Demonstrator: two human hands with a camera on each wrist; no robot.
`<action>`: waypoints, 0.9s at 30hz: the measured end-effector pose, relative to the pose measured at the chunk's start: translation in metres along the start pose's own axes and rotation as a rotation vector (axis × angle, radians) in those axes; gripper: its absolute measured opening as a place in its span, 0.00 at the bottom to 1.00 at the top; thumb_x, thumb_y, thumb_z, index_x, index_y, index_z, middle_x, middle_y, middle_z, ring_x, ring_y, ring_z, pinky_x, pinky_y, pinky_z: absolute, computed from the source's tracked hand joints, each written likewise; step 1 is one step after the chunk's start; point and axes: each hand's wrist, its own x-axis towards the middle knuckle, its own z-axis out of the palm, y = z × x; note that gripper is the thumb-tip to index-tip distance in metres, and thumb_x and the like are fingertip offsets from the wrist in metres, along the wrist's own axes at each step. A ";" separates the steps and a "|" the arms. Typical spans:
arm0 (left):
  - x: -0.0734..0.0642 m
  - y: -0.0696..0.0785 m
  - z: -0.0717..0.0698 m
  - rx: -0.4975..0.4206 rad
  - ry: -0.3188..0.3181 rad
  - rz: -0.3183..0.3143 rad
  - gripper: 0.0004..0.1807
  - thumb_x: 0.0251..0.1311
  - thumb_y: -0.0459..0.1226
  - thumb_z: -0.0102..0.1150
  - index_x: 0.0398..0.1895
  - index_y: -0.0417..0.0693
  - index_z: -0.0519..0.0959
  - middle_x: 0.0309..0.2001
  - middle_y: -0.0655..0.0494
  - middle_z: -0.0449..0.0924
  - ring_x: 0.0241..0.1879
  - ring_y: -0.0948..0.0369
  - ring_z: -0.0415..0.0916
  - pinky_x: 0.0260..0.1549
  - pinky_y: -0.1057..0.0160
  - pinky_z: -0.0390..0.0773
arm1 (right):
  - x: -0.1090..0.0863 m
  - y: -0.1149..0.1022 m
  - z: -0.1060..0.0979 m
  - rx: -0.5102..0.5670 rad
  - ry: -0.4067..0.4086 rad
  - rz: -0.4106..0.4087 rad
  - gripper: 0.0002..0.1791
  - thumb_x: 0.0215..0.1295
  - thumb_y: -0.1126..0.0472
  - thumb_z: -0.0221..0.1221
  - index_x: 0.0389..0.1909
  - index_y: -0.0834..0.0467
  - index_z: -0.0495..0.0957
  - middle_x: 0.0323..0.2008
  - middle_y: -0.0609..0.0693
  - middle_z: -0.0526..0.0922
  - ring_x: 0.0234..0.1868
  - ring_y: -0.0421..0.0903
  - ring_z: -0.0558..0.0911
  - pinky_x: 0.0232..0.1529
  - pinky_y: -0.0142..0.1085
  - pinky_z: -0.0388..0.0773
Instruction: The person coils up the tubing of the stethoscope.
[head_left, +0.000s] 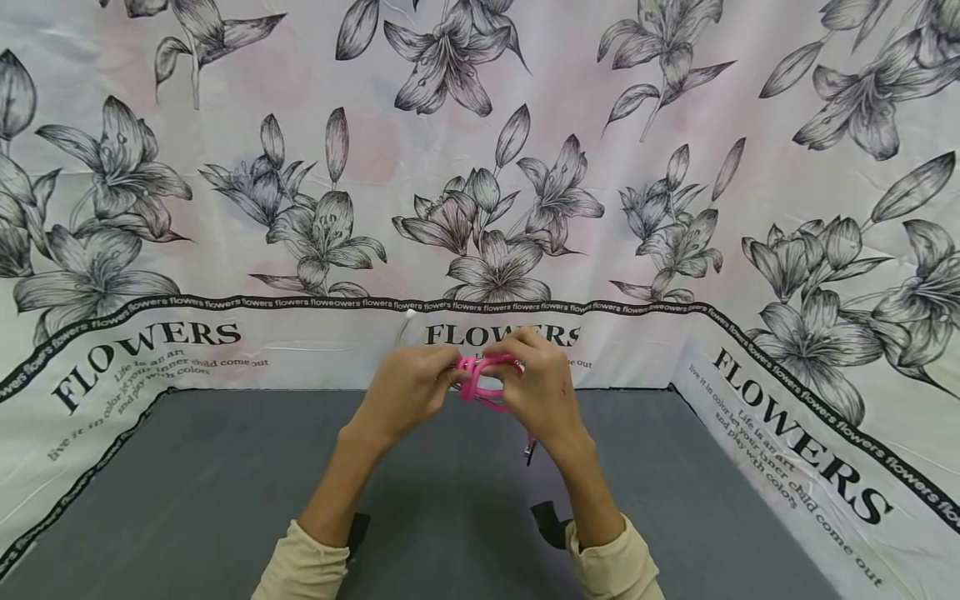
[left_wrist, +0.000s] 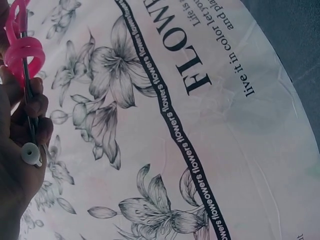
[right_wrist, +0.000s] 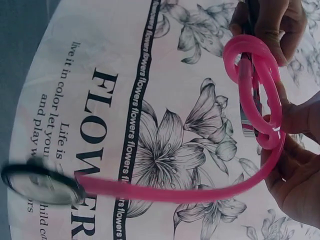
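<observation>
A stethoscope with pink tubing (head_left: 469, 377) is held up between both hands above the table. Its tubing is wound in loops around the metal ear tubes, as the right wrist view shows. My left hand (head_left: 408, 387) grips the metal ear tubes beside the coil, and a white ear tip (left_wrist: 31, 154) sticks out by the palm. With fingers and thumb, my right hand (head_left: 538, 387) pinches the pink loop at its other end. From there a length of tube leads to the round chest piece (right_wrist: 42, 185), which hangs free and looks blurred.
A dark grey table (head_left: 247, 475) lies beneath the hands. White cloth (head_left: 360, 342) printed with lilies and the word FLOWERS stands around its back and sides. Black bands (head_left: 551, 525) are at both wrists, near the rolled cream sleeves (head_left: 611, 567).
</observation>
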 end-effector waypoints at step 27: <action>-0.001 -0.003 -0.008 -0.034 -0.130 0.154 0.17 0.61 0.48 0.73 0.26 0.51 0.76 0.18 0.63 0.72 0.20 0.71 0.61 0.23 0.76 0.59 | -0.002 0.011 -0.006 0.086 -0.119 0.123 0.08 0.54 0.72 0.75 0.35 0.63 0.89 0.33 0.53 0.88 0.34 0.45 0.86 0.36 0.33 0.85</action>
